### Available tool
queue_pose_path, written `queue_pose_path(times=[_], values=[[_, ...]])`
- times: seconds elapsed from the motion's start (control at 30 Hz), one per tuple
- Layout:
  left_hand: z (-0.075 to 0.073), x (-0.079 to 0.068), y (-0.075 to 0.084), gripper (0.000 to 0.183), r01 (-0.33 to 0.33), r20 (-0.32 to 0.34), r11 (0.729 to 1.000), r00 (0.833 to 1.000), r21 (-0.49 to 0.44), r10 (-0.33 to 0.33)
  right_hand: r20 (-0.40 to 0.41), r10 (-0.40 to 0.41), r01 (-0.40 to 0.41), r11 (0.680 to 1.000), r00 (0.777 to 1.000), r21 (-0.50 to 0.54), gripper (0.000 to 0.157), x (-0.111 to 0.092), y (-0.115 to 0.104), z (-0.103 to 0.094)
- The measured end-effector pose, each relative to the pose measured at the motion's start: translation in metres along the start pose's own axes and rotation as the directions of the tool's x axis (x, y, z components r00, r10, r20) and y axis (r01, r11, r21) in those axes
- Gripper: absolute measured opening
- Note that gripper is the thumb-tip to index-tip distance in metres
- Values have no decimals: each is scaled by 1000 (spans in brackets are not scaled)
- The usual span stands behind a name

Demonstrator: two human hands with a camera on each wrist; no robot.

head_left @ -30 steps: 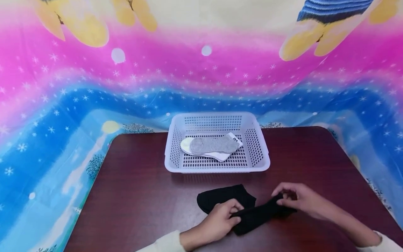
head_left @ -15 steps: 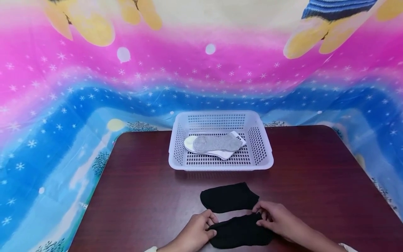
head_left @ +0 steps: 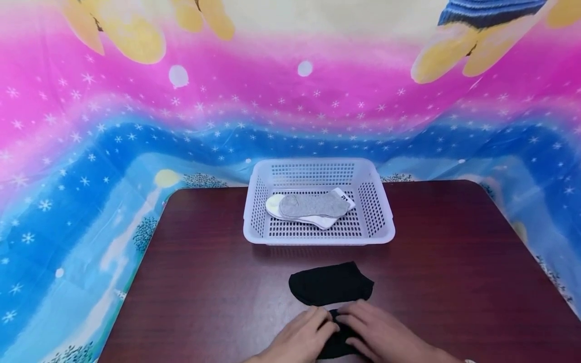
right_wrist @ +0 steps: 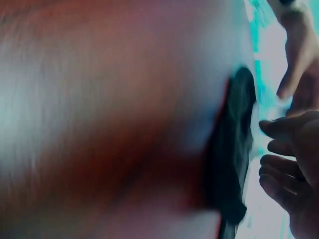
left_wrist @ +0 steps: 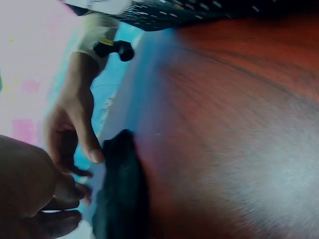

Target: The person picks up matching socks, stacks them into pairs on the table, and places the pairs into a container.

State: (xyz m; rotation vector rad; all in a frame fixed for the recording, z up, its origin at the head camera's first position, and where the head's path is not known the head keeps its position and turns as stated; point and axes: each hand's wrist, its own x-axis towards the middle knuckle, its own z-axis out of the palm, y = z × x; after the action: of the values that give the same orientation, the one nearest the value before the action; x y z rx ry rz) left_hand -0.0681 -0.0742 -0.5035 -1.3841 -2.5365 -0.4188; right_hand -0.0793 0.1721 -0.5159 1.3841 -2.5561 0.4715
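Two black ankle socks lie flat on the table, one behind the other. The farther sock (head_left: pixel 331 284) has nothing on it, its toe to the left. Over the nearer sock (head_left: pixel 338 348) are both hands, hiding its two ends in the head view. My left hand (head_left: pixel 301 334) is at its left side and my right hand (head_left: pixel 386 333) at its right, fingers loosely bent. Both wrist views show the fingers close above the sock (left_wrist: pixel 119 189), pinching nothing. In the right wrist view, the fingers of the right hand (right_wrist: pixel 294 169) stand apart from the fabric.
Behind the socks, a white perforated plastic basket (head_left: pixel 317 241) stands near the table's far edge. Inside it a grey sock (head_left: pixel 313 205) with a white cuff lies over a white sock (head_left: pixel 273 206). A colourful printed cloth (head_left: pixel 254 111) surrounds the dark red table (head_left: pixel 195 262).
The nearer black sock, held at both ends and slanted earlier, was laid flat below the other. Both hands have since released its ends and moved inward over it.
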Motion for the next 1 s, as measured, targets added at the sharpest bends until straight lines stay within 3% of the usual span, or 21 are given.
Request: queue_pose_path(times=[0.13, 0.3, 0.4, 0.57, 0.67, 0.83, 0.93, 1.0], values=[[17, -6, 3, 31, -68, 41, 996, 997, 63, 65, 70, -129, 133, 989, 989, -64, 62, -8, -8, 15], [30, -20, 5, 52, -35, 167, 996, 986, 82, 21, 167, -214, 234, 967, 962, -105, 67, -31, -3, 29], [35, -31, 2, 66, -1, 216, 996, 976, 94, -19, 228, -201, 246, 950, 953, -191, 69, -43, 3, 36], [45, -53, -5, 69, 5, 161, 991, 987, 130, -26, 238, -202, 270, 913, 950, -306, 71, -60, 15, 40], [46, -59, -8, 67, -27, 101, 975, 995, 220, 5, 205, -202, 256, 924, 958, -284, 70, -63, 18, 35], [42, -51, 2, 60, -81, -6, 926, 996, 369, 89, 113, -222, 241, 949, 968, -201, 67, -50, 13, 31], [43, -43, 8, 64, -74, 24, 929, 997, 363, 70, 100, -224, 242, 941, 969, -237, 66, -41, 9, 37], [47, -42, 9, 68, -55, 33, 916, 998, 398, 46, 112, -217, 239, 935, 970, -261, 67, -39, 7, 43]])
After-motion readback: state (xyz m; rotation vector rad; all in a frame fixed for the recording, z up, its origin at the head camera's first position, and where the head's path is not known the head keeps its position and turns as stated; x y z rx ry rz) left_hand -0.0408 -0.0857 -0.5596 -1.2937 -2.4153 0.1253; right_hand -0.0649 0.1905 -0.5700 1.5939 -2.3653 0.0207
